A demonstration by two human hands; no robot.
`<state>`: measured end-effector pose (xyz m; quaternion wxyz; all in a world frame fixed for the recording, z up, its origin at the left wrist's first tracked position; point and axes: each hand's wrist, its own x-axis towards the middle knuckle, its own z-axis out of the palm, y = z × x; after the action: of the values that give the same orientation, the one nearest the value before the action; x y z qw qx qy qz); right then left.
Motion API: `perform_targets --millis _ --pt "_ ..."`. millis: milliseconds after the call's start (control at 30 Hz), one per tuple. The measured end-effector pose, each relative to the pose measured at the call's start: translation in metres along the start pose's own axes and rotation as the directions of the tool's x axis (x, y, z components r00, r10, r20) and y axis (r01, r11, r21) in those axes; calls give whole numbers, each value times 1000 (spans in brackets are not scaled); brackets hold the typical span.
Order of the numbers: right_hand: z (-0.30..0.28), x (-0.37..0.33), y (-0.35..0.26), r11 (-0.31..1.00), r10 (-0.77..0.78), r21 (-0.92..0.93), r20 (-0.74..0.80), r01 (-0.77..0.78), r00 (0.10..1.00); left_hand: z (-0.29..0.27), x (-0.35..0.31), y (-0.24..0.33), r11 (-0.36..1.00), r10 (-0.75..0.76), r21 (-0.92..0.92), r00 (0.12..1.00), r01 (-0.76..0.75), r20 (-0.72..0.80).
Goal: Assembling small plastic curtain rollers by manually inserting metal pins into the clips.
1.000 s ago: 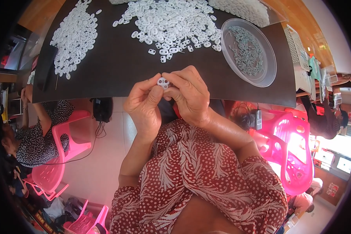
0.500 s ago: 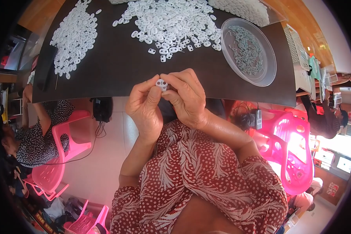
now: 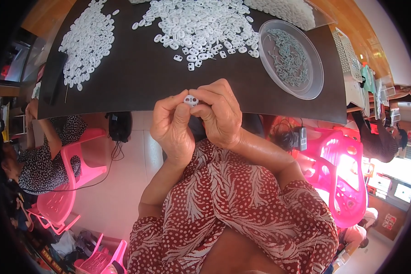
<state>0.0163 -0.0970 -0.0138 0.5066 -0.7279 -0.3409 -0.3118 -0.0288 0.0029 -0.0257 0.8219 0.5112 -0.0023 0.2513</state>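
Note:
Just beyond the near table edge, a small white plastic piece with two holes [image 3: 191,100] is pinched between the fingertips of both hands. My left hand [image 3: 174,130] grips it from the left with thumb and forefinger. From the right, my right hand [image 3: 222,114] closes on it, covering part of that side. Ahead lies a large heap of white plastic pieces [image 3: 205,27], oval with holes. A second heap of white oval pieces [image 3: 87,45] spreads at the left. To the right stands a round clear tray [image 3: 316,77] with many small grey-green metal pieces [image 3: 289,57], too small to name surely.
A clear box of white pieces [image 3: 285,13] stands at the far right of the dark table [image 3: 137,91]. A black object [image 3: 55,82] lies along the left edge. Pink chairs [image 3: 66,182] flank me; a person [image 3: 45,160] in patterned clothing sits at left.
Both hands have shifted very slightly to the right. The white piece has tilted between the fingertips and now looks shorter and rounder.

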Motion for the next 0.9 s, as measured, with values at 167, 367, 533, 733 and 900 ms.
perform_targets --millis 167,367,533,733,900 --pt "3 2 1 996 -79 -37 -24 78 997 7 -3 -2 999 46 -2 998 -46 -31" --pt "7 -1 2 995 -85 -47 -31 84 996 6 -5 -8 996 87 15 995 -86 -43" --pt "8 3 4 995 -92 -40 -15 92 996 7 -2 -7 991 121 67 992 -118 -33" --pt "-7 13 10 991 131 4 54 -132 990 8 15 1 985 11 172 1000 -6 -24" --pt "-64 54 32 959 238 -147 -46 -242 970 -12 71 -7 577 212 730 930 -367 300"
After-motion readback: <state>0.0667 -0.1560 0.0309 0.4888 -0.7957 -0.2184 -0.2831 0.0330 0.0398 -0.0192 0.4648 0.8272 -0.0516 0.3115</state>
